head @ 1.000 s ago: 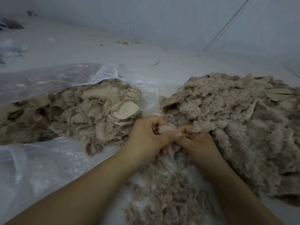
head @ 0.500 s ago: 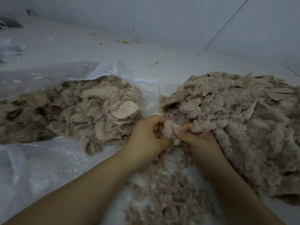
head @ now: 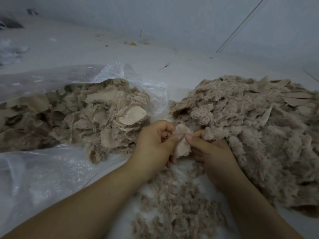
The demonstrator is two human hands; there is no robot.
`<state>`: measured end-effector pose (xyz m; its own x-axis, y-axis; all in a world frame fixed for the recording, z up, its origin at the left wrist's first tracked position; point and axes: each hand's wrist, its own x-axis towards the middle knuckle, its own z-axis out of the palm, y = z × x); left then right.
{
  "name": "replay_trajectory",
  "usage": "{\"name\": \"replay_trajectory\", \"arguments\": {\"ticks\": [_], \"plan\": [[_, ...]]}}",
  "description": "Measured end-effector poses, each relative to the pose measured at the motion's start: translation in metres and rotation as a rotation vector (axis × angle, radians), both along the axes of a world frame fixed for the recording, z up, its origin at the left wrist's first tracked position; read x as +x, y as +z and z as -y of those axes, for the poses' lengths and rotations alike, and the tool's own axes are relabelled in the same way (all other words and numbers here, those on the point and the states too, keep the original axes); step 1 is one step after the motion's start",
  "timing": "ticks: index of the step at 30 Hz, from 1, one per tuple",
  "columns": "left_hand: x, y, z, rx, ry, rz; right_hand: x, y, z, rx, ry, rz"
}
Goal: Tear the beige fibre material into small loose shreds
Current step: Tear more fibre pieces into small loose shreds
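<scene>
Thumbs and forefingers of both hands are pinching one small scrap of beige fibre material [head: 181,144], the two thumb tips nearly touching at its middle. Gripping the scrap's left edge is the left hand [head: 155,142], its fingers curled in toward the palm; the right hand [head: 212,150] is holding the right edge, its lower fingers tucked under the piece. The scrap is hanging between them just above the floor, a fluffy tuft showing above the thumbs and a smoother flap drooping below.

Directly beneath the hands, a thin scatter of loose shreds [head: 174,204] is lying on the pale floor [head: 172,54], spreading toward the near edge between the two forearms. Just beside the right hand, and touching its knuckles, a big fluffy heap of fibre [head: 250,128] is filling the right side; flat uncut strips are showing along its far right edge. To the left, a second mound of larger flat pieces and tufts [head: 89,118] is spilling from the mouth of a clear plastic bag [head: 43,169], which is lying crumpled under the left forearm. Farther back, small specks of debris are dotting the floor by the wall [head: 189,18]; a whitish bundle at the far left is probably more plastic, though it is too blurred to tell.
</scene>
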<state>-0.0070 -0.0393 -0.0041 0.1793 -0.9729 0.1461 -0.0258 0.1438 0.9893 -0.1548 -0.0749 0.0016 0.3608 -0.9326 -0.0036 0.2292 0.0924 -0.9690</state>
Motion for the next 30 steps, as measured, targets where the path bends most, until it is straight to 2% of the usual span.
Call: {"name": "replay_trajectory", "arguments": {"ticks": [8,11,14,17,20,22,24,27,30], "plan": [[0.001,0.003,0.001,0.125,-0.064,-0.186,0.000,0.000,0.000,-0.093,-0.004,0.027],[-0.001,0.004,0.003,0.140,-0.111,-0.174,-0.001,0.000,0.001,-0.105,0.018,-0.010],[-0.001,0.001,0.003,0.135,-0.048,-0.153,0.000,-0.001,0.001,-0.096,0.040,-0.009],[0.000,-0.001,0.004,0.128,0.006,-0.218,0.001,-0.001,0.000,-0.117,0.049,0.028],[0.002,0.000,0.002,0.111,-0.020,-0.253,0.000,-0.001,0.001,-0.119,0.037,0.069],[0.002,0.002,-0.003,0.035,-0.025,-0.134,0.001,-0.001,0.001,-0.133,0.029,0.051],[0.002,0.008,-0.008,-0.165,0.044,0.098,0.001,-0.004,0.002,-0.135,0.003,0.026],[0.016,0.025,-0.009,-0.499,0.338,0.557,-0.001,-0.008,0.007,-0.136,-0.081,-0.064],[0.043,0.038,-0.007,-0.564,0.668,0.971,-0.001,-0.011,0.010,-0.125,-0.105,-0.094]]}}
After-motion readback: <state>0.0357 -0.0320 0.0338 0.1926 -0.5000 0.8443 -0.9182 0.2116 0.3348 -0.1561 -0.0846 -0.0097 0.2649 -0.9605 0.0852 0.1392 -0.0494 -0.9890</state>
